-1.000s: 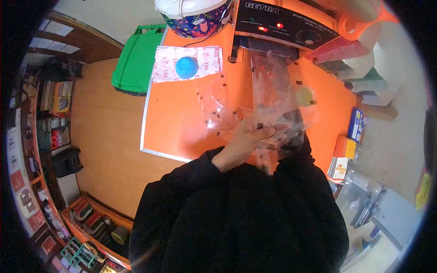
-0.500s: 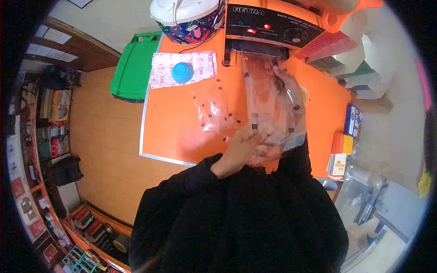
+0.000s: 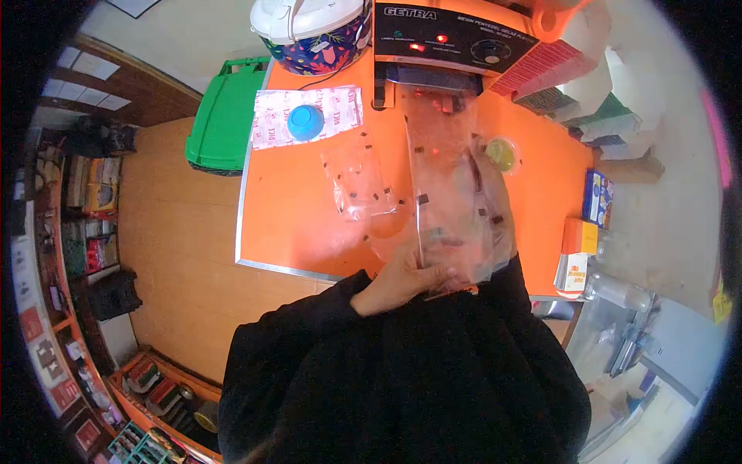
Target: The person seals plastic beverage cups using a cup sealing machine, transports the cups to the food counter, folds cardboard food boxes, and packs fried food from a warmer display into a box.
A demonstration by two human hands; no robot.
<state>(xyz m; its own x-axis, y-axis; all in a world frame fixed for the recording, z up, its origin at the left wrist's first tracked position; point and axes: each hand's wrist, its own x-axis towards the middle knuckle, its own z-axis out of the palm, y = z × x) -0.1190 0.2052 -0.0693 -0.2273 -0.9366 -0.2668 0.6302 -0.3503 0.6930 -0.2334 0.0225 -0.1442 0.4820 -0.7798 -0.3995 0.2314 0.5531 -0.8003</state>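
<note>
A long sheet of clear plastic film (image 3: 444, 170) with small dark marks hangs from the front of the black cup sealing machine (image 3: 456, 39) toward my body. Around its lower left edge my left hand (image 3: 398, 282) is closed, thumb on top. My right hand (image 3: 495, 182) is at the film's right side, seen partly through the plastic; its fingers are blurred and mostly covered. Just beyond that hand stands a round clear cup (image 3: 502, 155) with something yellow-green in it. Another piece of marked film (image 3: 359, 182) lies flat on the orange table (image 3: 294, 216), left of the sheet.
A blue round object (image 3: 305, 122) sits on a printed paper sheet (image 3: 267, 120) at the back left. Behind it is a patterned pot with a white lid (image 3: 313, 35). A green bin (image 3: 228, 116) stands beside the table. Small boxes (image 3: 580, 247) line the right edge.
My left hand has drawn the film's lower end slightly nearer my body. My right hand has moved down and right, away from the machine, and the yellow-green cup now shows more.
</note>
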